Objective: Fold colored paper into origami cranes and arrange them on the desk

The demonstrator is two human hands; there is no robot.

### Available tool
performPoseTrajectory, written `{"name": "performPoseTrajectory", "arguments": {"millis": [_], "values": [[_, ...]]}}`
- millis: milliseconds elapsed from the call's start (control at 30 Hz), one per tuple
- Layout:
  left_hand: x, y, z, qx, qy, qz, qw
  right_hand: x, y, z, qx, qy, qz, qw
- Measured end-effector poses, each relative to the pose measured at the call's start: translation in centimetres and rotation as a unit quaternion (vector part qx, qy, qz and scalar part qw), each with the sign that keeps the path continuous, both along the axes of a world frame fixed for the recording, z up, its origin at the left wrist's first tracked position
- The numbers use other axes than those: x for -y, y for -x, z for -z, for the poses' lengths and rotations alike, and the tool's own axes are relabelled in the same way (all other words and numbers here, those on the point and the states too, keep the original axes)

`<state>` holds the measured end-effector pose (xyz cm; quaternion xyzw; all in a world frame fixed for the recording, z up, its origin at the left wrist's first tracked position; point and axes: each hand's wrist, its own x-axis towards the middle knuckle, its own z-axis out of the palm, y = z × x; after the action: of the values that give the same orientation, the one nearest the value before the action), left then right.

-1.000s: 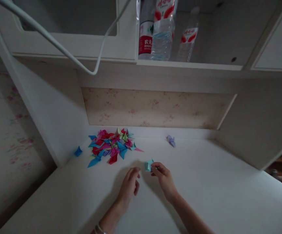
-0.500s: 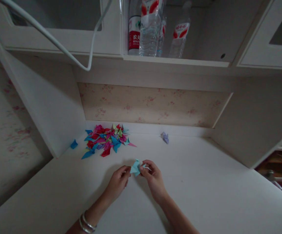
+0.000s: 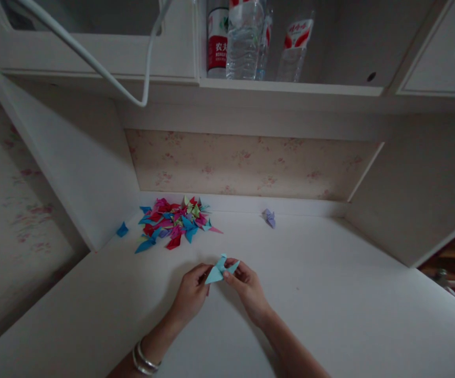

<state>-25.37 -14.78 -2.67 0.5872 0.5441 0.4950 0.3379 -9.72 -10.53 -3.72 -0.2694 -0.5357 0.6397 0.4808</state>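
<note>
A pale mint-green origami crane (image 3: pixel 216 274) is held between both hands above the white desk (image 3: pixel 329 304). Its wings are spread and a narrow folded part points up. My left hand (image 3: pixel 191 292) is closed on its left side, with some fingertips hidden behind the paper. Thumb and fingers of my right hand (image 3: pixel 247 290) pinch it from the right, near the middle. Beyond my left hand lies a heap of colourful folded paper cranes (image 3: pixel 176 220) in red, pink, blue and green.
One lilac folded paper piece (image 3: pixel 268 218) lies at the back of the desk, and a blue one (image 3: pixel 122 229) by the left panel. Overhead, a shelf holds several plastic bottles (image 3: pixel 245 47). A white cable-like tube (image 3: pixel 105 79) hangs at the upper left.
The crane has turned in my fingers, so its wings now show spread to both sides. Both hands stay close together, and the view has tilted slightly downward.
</note>
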Motion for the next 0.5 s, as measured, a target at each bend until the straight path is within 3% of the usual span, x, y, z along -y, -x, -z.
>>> {"name": "performPoseTrajectory", "arguments": {"millis": [200, 500], "values": [[0.03, -0.22, -0.37, -0.016, -0.018, -0.063, 0.998, -0.18, 0.04, 0.14, -0.004, 0.014, 0.018, 1.000], [0.18, -0.31, -0.25, -0.014, 0.000, -0.035, 0.999, -0.31, 0.03, 0.44, -0.012, 0.020, 0.014, 1.000]]}}
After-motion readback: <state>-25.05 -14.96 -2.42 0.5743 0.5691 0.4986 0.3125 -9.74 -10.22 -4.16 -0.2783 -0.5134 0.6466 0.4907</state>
